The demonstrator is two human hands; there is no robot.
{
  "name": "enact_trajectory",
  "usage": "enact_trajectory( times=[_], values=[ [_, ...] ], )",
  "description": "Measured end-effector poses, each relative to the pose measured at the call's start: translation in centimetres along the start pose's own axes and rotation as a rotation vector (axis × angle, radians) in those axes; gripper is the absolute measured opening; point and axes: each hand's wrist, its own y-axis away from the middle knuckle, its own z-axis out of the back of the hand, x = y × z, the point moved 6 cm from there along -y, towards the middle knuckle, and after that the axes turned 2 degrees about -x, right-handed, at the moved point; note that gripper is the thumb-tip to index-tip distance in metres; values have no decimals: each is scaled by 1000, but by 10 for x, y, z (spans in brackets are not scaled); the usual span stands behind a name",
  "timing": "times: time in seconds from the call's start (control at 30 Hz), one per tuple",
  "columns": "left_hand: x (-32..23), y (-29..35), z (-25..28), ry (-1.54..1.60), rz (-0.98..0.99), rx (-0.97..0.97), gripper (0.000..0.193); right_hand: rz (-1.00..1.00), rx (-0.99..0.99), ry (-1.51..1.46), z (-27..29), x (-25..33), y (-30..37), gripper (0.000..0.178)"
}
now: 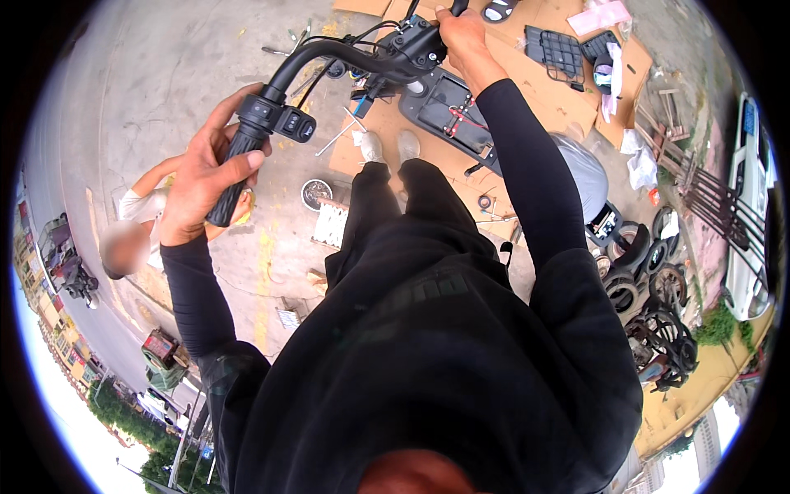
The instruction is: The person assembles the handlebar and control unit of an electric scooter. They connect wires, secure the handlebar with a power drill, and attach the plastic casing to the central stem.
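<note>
A black handlebar [329, 51] curves across the top of the head view. My left hand [197, 169] is wrapped round its ribbed left grip [239, 160], thumb over the top. Just above the thumb sits a black switch unit [262, 109] with buttons. At the far end of the bar, my right hand [467, 41] is closed round the other side; its fingertips are partly hidden. Cables run from the clamp [411, 45] in the middle. Below and beyond lies the electric bike's dark body [453, 107], with red wires showing in an uncovered compartment.
Flattened cardboard [568, 103] covers the ground ahead and right. Tools [341, 136] and a round tray of small parts [315, 194] lie near my feet. Another person [136, 239] is at the left. Old tyres [650, 255] and a metal rack [716, 189] stand right, near a white vehicle [749, 247].
</note>
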Motion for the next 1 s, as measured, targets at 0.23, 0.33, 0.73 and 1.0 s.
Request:
enact_trajectory(
  times=[0.23, 0.33, 0.73, 1.0],
  values=[
    [3, 12, -33, 56, 5, 20, 82, 11, 4, 93, 17, 0, -3, 34],
    [1, 12, -32, 117, 51, 4, 81, -2, 29, 76, 13, -5, -11, 37],
    [4, 2, 8, 110, -20, -17, 75, 70, 107, 12, -3, 14, -5, 34],
    [-3, -4, 9, 74, 0, 2, 75, 208, 41, 119, 3, 33, -6, 28]
  ],
)
